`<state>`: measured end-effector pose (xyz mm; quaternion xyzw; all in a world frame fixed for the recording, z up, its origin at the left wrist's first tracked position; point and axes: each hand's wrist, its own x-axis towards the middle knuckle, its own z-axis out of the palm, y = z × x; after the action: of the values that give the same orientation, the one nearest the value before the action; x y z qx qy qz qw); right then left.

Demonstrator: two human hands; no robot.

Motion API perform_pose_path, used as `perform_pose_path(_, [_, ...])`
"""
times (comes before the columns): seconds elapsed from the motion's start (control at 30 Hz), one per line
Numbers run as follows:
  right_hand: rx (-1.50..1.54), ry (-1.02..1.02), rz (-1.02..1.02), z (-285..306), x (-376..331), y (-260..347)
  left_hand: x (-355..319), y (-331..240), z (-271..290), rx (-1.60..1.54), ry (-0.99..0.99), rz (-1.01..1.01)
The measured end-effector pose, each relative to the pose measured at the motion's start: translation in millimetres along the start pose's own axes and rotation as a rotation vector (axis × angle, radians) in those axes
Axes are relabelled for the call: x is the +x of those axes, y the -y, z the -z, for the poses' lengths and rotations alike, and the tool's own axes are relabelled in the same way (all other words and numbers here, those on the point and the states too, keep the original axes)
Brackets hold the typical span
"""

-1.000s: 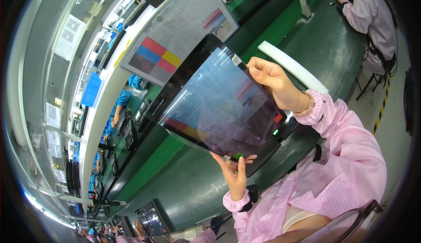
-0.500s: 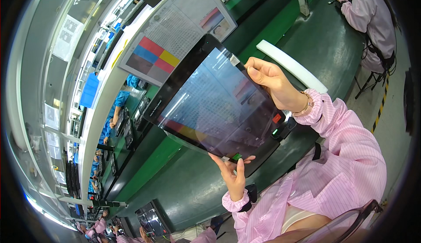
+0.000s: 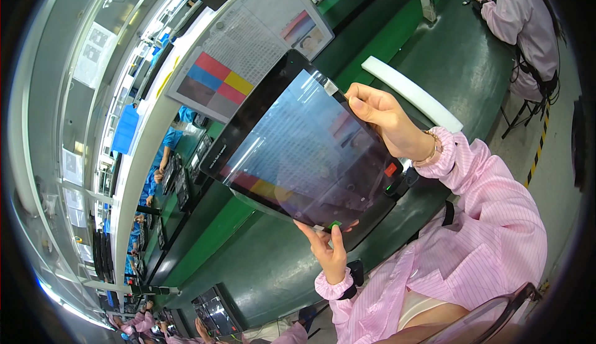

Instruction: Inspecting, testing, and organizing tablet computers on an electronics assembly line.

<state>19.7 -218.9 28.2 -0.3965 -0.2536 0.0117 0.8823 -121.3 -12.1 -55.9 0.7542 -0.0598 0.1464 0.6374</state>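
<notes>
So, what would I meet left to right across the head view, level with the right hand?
Blue rectangular object → dark flat-screen device → right hand → white strip → black-and-yellow floor tape.

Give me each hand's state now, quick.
Left hand: closed on the lower edge of the tablet, holding it.
Right hand: closed on the tablet's right edge, holding it.

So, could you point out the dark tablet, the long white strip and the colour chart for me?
Dark tablet (image 3: 303,150): head view, middle of its glossy screen.
Long white strip (image 3: 414,93): head view, middle of its upper face.
Colour chart (image 3: 245,49): head view, on its finely printed grey area.
</notes>
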Motion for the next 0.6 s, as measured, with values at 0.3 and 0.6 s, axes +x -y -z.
perform_pose_path(0.3, [-0.012, -0.060, -0.014, 3.6, -0.2, -5.5, 2.1, 8.2, 0.6, 0.232, -0.057, -0.203])
perform_pose_path(0.6, [-0.093, -0.108, -0.057, 6.7, -24.4, -21.0, 22.2, 7.8, -9.0, -0.434, -0.212, -0.042])
